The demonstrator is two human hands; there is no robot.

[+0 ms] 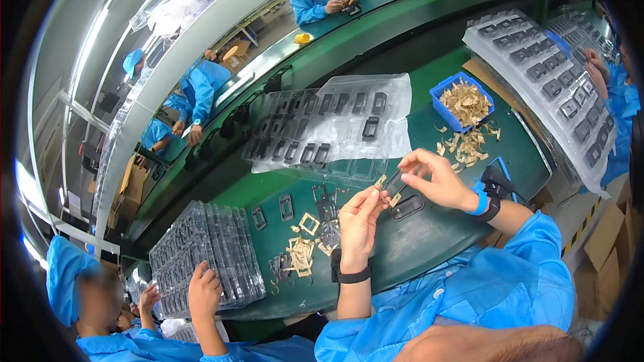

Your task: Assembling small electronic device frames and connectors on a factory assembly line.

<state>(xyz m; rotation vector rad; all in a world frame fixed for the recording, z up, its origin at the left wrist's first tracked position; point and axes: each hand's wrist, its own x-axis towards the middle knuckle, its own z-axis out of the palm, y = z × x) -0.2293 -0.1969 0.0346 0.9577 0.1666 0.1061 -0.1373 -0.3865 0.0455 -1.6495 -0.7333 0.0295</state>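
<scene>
Holding a small black frame (394,183) up over the green table (429,241), between both hands. Right hand (439,181) pinching its top, left hand (359,221) pinching a little tan strip (380,181) at its edge. Below, more black frames (406,207), tan scraps (302,254), a clear tray (335,127), a blue bin (461,101).

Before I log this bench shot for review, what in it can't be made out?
- Head view: the small black frame between left hand and right hand; fingertips cover its edges, so each grip is unclear.
- The tan pieces in the blue bin: too small to tell apart.
- The tray stack at lower left: a co-worker's hand covers its near edge.
</scene>
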